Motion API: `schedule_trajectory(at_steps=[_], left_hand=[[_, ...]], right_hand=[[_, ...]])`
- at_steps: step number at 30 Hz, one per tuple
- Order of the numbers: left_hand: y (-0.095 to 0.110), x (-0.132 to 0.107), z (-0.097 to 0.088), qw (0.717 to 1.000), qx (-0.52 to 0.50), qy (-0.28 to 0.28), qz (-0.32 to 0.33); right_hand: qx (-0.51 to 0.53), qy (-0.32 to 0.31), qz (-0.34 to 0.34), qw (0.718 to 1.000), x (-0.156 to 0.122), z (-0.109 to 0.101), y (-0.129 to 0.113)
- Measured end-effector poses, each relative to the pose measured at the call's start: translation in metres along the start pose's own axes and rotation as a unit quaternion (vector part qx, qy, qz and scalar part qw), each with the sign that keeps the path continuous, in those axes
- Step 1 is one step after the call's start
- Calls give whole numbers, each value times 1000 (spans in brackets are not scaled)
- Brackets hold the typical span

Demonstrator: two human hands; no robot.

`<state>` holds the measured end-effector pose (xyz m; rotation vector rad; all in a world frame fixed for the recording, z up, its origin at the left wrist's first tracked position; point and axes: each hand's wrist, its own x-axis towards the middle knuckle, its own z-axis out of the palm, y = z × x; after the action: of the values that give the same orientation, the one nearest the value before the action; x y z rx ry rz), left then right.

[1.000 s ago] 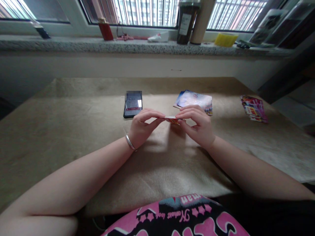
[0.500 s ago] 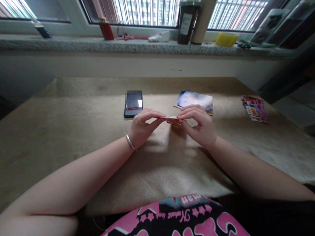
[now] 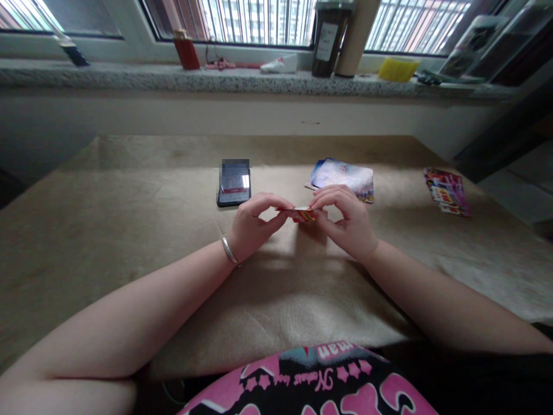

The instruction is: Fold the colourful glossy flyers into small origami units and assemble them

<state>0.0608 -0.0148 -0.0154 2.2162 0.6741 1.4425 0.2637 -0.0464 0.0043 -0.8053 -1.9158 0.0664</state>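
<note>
Between my two hands, a small red packet (image 3: 303, 215) with yellow print is held up above the table, seen nearly edge-on with a pale upper edge. My left hand (image 3: 258, 220) pinches its left end between thumb and fingers. At the opposite end, the thumb and fingers of my right hand (image 3: 345, 219) are closed on it too. Fingers cover both ends, so its full shape is hidden. Just beyond my right hand lie overlapping picture cards (image 3: 345, 174), pale violet and blue. A dark phone (image 3: 234, 184) rests beyond my left hand, its top part blurred out.
Several pink and red packets (image 3: 447, 192) lie fanned on the right of the tan-covered table (image 3: 142, 202). Along the stone windowsill (image 3: 142, 78) stand a red bottle (image 3: 186, 51), a dark lidded jar (image 3: 328, 43) and a yellow roll of tape (image 3: 398, 70).
The red packet has tipped slightly, and a bit more of its printed face shows. My hands have drawn a little closer together along it. Everything else stays put.
</note>
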Motion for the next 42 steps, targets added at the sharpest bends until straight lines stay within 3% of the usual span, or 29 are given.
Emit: schedule_trajectory(at_steps=[9, 17, 24, 33, 42], left_hand=[[6, 5, 1, 992, 100, -38, 72], [4, 4, 1, 992, 108, -21, 55], [4, 5, 1, 984, 145, -51, 95], [4, 5, 2, 980, 169, -40, 101], [4, 6, -2, 961, 218, -72, 152]], right_hand=[[-20, -50, -14, 998, -1, 3, -2], [3, -30, 17, 999, -1, 4, -4], [-16, -54, -29, 998, 0, 5, -3], [7, -40, -10, 999, -1, 7, -5], [-16, -58, -9, 998, -2, 12, -5]])
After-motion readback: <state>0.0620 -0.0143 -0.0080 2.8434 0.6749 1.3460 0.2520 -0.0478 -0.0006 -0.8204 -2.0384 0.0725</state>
